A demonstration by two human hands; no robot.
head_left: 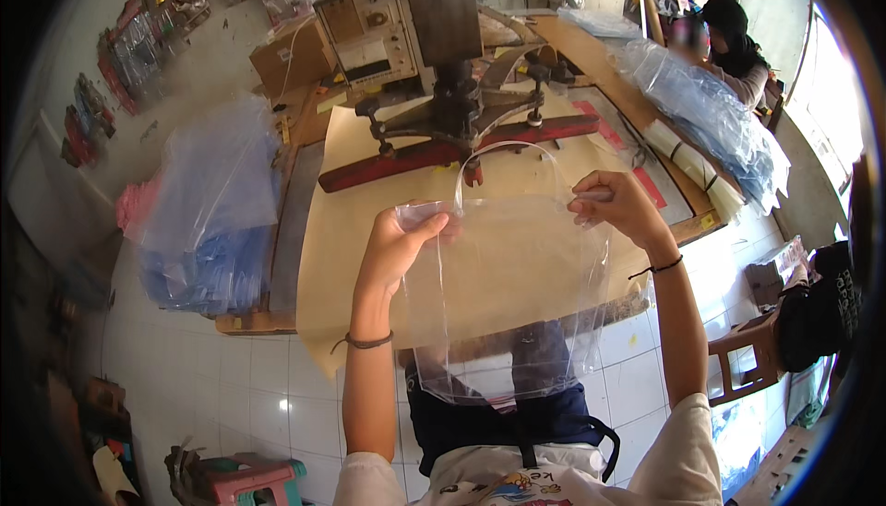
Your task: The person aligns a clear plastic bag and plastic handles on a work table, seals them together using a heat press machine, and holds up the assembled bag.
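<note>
A clear plastic bag (pixel 517 294) with a looped white handle hangs between my two hands, over the table's front edge and in front of my body. My left hand (pixel 411 234) pinches its top left corner between thumb and fingers. At the top right corner, my right hand (pixel 614 206) grips the plastic with curled fingers. Just beyond the bag stands a dark press machine (pixel 455 105) with a red bar (pixel 397 166) across its lower end. The bag's handle loop reaches up in front of that bar. Beneath lies a large tan sheet (pixel 355 257) on the table.
A pile of clear bluish plastic (pixel 208 220) lies on the left. More plastic (pixel 701 109) covers the right worktop, where a person in dark headwear (pixel 734 40) sits. A control box (pixel 369 35) and cardboard box (pixel 291 54) stand behind. A stool (pixel 748 358) is at the right.
</note>
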